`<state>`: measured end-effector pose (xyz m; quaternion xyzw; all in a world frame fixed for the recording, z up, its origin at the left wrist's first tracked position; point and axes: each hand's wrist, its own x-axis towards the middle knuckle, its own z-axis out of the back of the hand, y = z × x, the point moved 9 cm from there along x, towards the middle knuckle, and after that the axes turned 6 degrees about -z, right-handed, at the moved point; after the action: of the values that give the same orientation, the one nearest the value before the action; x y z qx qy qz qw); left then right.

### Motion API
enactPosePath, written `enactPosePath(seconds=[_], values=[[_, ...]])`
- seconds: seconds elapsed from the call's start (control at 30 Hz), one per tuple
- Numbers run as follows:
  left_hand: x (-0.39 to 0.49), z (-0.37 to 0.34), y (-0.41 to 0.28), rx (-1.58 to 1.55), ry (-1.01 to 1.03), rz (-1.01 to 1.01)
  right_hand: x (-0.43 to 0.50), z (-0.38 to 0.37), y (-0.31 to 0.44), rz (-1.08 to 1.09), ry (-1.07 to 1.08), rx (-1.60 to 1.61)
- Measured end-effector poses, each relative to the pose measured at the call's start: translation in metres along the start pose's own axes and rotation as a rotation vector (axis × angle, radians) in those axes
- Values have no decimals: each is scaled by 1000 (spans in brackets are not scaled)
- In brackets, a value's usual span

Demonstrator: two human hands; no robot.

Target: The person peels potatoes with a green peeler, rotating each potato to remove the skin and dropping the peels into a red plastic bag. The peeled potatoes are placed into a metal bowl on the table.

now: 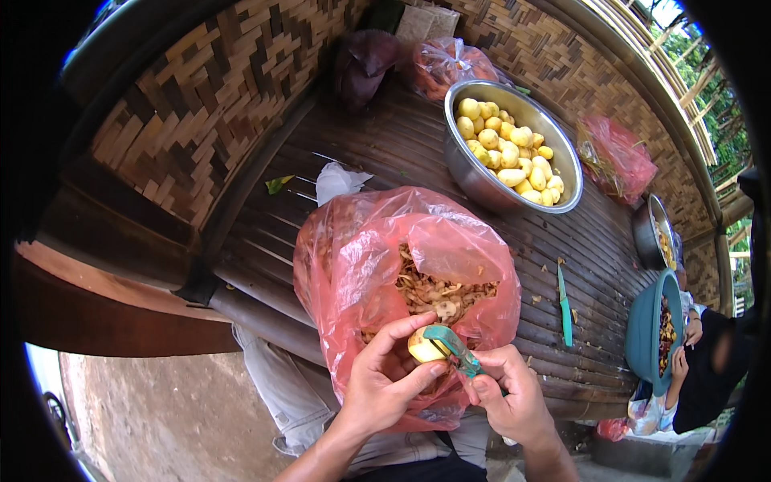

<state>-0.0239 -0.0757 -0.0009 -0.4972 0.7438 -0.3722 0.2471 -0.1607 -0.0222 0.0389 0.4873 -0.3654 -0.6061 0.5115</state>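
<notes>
My left hand grips a partly peeled potato between thumb and fingers. Against the potato's side lies the blade end of a green vegetable peeler, whose handle is in my right hand. Both hands are over the near side of a red plastic bag. Through the bag's open mouth, a heap of brownish peelings shows. Beyond it stands a large metal basin holding many peeled yellow potatoes.
A knife with a turquoise handle lies on the bamboo-slat platform. At right, a person's hands are at a blue-green tub of cut pieces. Tied bags and a smaller metal bowl stand near the woven wall.
</notes>
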Motion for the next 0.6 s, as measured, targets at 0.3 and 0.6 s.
enactPosePath(seconds=[0.3, 0.6], values=[[1, -10, -18, 44, 100, -230, 19, 20, -15, -136, -165, -2], [5, -1, -4, 67, 29, -42, -2, -1, -11, 55, -10, 126]])
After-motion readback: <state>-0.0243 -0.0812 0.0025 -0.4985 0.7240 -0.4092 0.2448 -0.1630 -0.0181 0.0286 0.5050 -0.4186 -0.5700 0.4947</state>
